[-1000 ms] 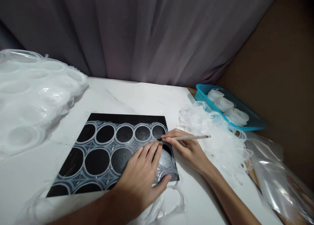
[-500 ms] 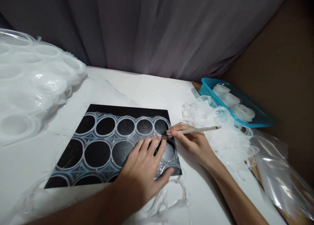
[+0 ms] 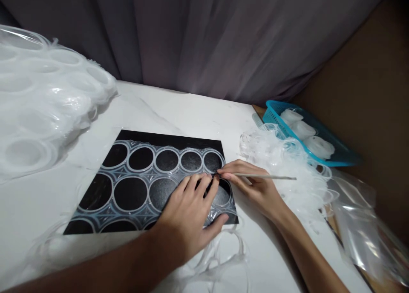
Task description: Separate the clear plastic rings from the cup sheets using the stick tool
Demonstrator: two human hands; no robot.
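A clear sheet with rows of whitish rings (image 3: 130, 193) lies over a black board (image 3: 169, 139) on the white table (image 3: 153, 105). My left hand (image 3: 191, 208) rests flat on the sheet's right part, fingers spread, covering some rings. Pinched in my right hand (image 3: 252, 184) is a thin pale stick (image 3: 275, 176), its near end at the sheet's right edge, close to my left fingertips. The stick's tip is too small to make out.
A large heap of clear ringed sheets (image 3: 47, 97) stands at the left. To the right lie a pile of translucent scraps (image 3: 281, 165), a blue basket (image 3: 332, 159) with white bundles (image 3: 319, 147) and clear plastic bags (image 3: 364, 233). More scraps (image 3: 220, 259) lie in front.
The stick's far end has swung lower and toward the right as my right hand turned. My left hand stays pressed on the sheet. The whole view has shifted slightly.
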